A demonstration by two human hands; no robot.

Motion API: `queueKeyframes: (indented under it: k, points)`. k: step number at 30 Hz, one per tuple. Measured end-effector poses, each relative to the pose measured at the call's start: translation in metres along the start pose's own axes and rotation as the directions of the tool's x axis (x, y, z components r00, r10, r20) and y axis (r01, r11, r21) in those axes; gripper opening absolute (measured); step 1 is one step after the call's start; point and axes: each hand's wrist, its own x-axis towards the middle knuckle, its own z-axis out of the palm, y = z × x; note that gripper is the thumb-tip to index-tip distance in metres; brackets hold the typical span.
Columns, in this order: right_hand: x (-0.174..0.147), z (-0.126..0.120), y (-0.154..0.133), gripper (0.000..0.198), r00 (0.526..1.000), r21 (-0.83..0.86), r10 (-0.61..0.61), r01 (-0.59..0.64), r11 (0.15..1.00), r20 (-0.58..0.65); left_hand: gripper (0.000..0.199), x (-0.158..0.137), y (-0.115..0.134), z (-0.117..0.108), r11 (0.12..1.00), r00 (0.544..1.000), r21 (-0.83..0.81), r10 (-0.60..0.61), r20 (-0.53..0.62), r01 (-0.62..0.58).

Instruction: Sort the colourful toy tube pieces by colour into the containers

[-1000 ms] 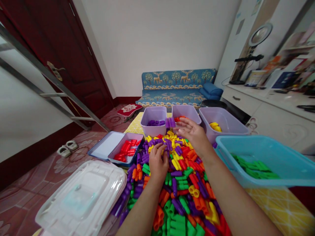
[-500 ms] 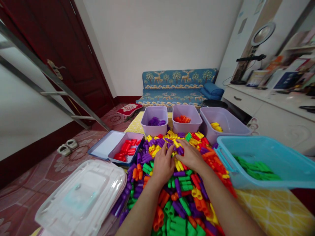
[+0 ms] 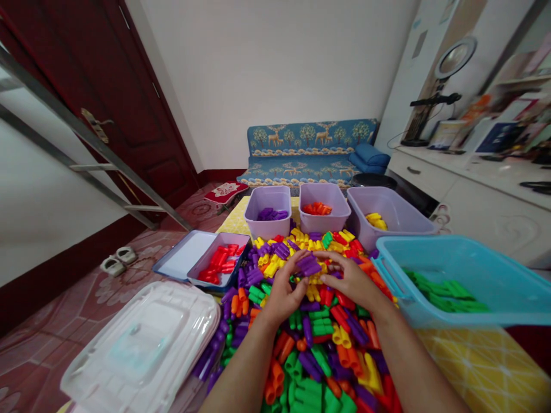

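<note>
Several purple plastic tube-shaped building pieces (image 3: 309,265), side by side in a small bundle, are held just above a heap of mixed plastic pieces (image 3: 321,358). My left hand (image 3: 284,295) has its fingers and thumb closed around the bundle's left side. My right hand (image 3: 355,284) curves round its right end, fingertips at the top edge and thumb below; how firmly it grips is hard to see. Purple, yellow, green, red and orange pieces lie under and around both hands.
Behind the heap stand lilac bins with purple (image 3: 267,198), orange (image 3: 325,198) and yellow pieces (image 3: 390,209). At right is a blue tub (image 3: 469,252) with green pieces. A box of red pieces (image 3: 219,264) and a white lid (image 3: 142,338) lie at left.
My hands were low in the heap with fingers among the pieces. They have risen slightly and drawn apart, and a purple bundle now shows between them.
</note>
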Motion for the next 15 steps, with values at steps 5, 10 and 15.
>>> queueKeyframes:
  k: [5,10,15]
  points:
    - [-0.009,-0.008,0.008,0.036,0.995,-0.189,0.016,-0.035,0.981,-0.098,0.059,-0.001,-0.012,0.003,0.982,0.999,0.191,0.003,-0.043,0.005]
    - [-0.015,-0.015,0.001,0.040,0.993,-0.416,0.100,-0.120,0.901,-0.068,0.052,-0.002,-0.009,-0.001,0.897,0.997,0.441,0.000,-0.074,0.033]
    - [-0.019,-0.008,-0.005,0.074,0.993,-0.554,0.063,0.000,0.833,0.095,0.051,-0.002,0.004,-0.005,0.875,0.997,0.483,-0.008,0.076,-0.030]
